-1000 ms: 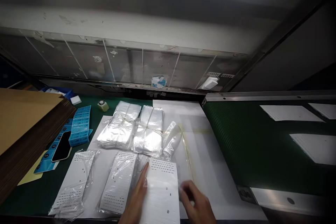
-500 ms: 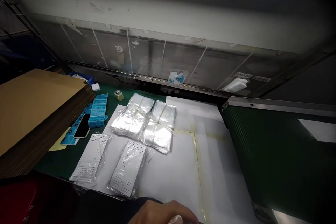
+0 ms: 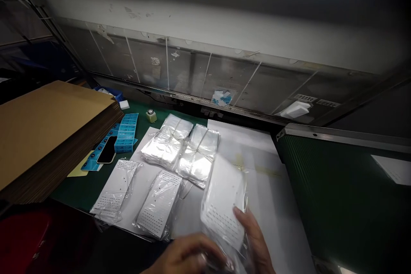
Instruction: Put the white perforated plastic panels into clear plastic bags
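One clear-bagged pack of white pieces (image 3: pixel 223 199), marked with rows of short dark dashes, is tilted up over the white sheet (image 3: pixel 272 222) that covers part of the green counter (image 3: pixel 73 190). The right hand (image 3: pixel 255 237) is clamped on the pack's right side, its thumb on the front face. The left hand (image 3: pixel 189 252), apart from the right, has its fingers curled at the loose plastic at the pack's near end; blur hides whether they pinch it. Just beyond the left hand, to its left, lies a second bagged pack (image 3: pixel 159 205), and farther left a third bagged pack (image 3: pixel 115 186), both flat and marked with similar dashes. Ahead of the hands lie two tied bundles of clear bags, the left bundle (image 3: pixel 167 143) touching the right bundle (image 3: pixel 199 154). Well left of the hands, a phone (image 3: pixel 107 150) lies against blue labels (image 3: pixel 126 132) near a stack of brown boards (image 3: pixel 54 115). Beyond the phone stands a squat jar (image 3: pixel 151 116). Well to the right of the right hand, a white piece (image 3: pixel 393 170) lies on a green belt (image 3: pixel 327 188).
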Available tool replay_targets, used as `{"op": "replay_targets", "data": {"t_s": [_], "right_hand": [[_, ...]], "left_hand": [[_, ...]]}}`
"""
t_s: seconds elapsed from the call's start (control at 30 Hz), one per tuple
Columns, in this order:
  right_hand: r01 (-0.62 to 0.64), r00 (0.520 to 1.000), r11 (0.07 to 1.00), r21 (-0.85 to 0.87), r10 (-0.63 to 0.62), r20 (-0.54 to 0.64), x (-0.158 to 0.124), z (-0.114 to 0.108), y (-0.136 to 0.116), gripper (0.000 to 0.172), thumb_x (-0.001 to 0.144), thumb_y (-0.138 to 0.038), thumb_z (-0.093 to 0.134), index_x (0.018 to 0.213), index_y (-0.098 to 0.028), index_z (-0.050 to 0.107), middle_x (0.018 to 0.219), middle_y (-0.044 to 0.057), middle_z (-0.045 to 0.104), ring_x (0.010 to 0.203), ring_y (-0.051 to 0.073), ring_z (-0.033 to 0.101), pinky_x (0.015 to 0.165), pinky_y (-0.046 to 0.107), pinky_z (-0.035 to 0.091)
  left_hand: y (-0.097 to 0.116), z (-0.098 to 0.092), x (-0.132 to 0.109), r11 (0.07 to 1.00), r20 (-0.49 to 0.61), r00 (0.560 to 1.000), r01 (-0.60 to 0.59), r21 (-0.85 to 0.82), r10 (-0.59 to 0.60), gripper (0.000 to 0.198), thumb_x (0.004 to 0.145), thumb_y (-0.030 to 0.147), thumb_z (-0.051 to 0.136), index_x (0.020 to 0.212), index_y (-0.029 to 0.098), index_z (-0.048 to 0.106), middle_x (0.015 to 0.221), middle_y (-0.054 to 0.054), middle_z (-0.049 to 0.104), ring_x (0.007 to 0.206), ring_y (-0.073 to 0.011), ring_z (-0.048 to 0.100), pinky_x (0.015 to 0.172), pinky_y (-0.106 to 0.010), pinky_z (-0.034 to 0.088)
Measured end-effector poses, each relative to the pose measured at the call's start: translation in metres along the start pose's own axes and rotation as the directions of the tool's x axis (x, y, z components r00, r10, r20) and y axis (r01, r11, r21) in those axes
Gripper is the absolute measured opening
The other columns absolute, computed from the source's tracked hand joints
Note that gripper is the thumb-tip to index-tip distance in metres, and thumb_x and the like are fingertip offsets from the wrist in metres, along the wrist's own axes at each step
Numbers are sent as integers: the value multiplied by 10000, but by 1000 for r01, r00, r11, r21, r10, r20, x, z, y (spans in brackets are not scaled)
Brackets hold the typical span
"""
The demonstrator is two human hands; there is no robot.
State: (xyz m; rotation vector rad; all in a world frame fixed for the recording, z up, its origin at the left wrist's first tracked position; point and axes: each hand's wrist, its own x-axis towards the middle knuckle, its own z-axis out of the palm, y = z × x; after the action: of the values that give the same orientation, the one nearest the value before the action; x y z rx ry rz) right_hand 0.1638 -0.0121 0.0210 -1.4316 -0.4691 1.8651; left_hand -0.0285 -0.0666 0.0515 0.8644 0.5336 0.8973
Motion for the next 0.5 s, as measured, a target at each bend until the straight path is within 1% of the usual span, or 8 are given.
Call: {"op": "replay_targets", "data": {"t_s": [0.07, 0.13, 0.23, 0.3, 0.37, 0.4, 0.47, 0.5], "right_hand": [[262, 965, 957, -127, -263, 10, 10, 7, -6, 558, 729, -384, 669, 1240, -255, 486, 1028, 49, 681, 942, 274, 632, 809, 421, 510], [541, 841, 752, -377, -497, 214, 16, 13, -2, 427, 780, -305, 621, 1196, -254, 536, 1070, 67, 668, 991, 287, 608, 831, 444, 501], [830, 558, 305, -467, -484, 674, 21, 27, 17, 345, 800, -201, 554, 1121, -312, 615, 1244, 39, 581, 1204, 315, 455, 969, 506, 395], [908, 410, 94, -409, -403, 818, 23, 38, 35, 434, 779, -160, 545, 1170, -345, 585, 1379, 6, 451, 1322, 323, 277, 1054, 549, 259], [886, 440, 41, -463, -395, 807, 26, 46, 52, 510, 790, -148, 504, 1263, -339, 497, 1464, -1, 308, 1360, 317, 172, 1075, 562, 199], [839, 527, 104, -534, -399, 751, 29, 49, 60, 532, 806, -156, 471, 1309, -324, 435, 1480, 11, 265, 1361, 304, 177, 1075, 549, 216], [642, 767, 393, -658, -314, 560, 39, 50, 77, 525, 846, -208, 411, 1360, -278, 327, 1458, 61, 289, 1318, 263, 298, 1046, 472, 317], [514, 852, 519, -683, -215, 478, 45, 50, 85, 513, 867, -253, 391, 1369, -251, 285, 1422, 88, 340, 1269, 239, 380, 1017, 422, 366]], "left_hand": [[6, -11, -10, 954, -148, 988, 6, -300, -52, 407, 861, 456, 461, 1133, 171, 563, 1236, -147, 532, 1118, -358, 508, 929, -530, 396], [10, -24, -18, 866, -271, 953, -21, -499, -133, 553, 848, 586, 375, 1179, 170, 528, 1306, -151, 466, 1148, -382, 474, 932, -558, 383], [16, -48, -29, 818, -335, 902, 33, -575, -271, 737, 810, 674, 347, 1253, 97, 468, 1245, -181, 514, 1156, -382, 466, 979, -527, 359], [20, -69, -36, 858, -400, 865, 65, -509, -302, 653, 823, 528, 498, 1321, 121, 384, 1187, -156, 563, 1135, -352, 496, 976, -492, 378], [18, -93, -44, 918, -512, 818, 49, -394, -264, 672, 811, 352, 590, 1380, 198, 267, 1176, -125, 575, 1073, -322, 548, 945, -485, 407], [14, -106, -48, 941, -564, 791, 40, -337, -236, 712, 804, 315, 607, 1394, 224, 219, 1177, -123, 575, 1040, -311, 569, 925, -485, 421], [3, -130, -53, 969, -649, 733, 56, -239, -202, 726, 815, 345, 599, 1400, 213, 190, 1185, -144, 566, 1007, -296, 586, 906, -473, 437], [-3, -141, -55, 981, -687, 704, 85, -174, -183, 710, 826, 382, 579, 1397, 185, 205, 1195, -159, 557, 1011, -291, 583, 905, -458, 442]]}}
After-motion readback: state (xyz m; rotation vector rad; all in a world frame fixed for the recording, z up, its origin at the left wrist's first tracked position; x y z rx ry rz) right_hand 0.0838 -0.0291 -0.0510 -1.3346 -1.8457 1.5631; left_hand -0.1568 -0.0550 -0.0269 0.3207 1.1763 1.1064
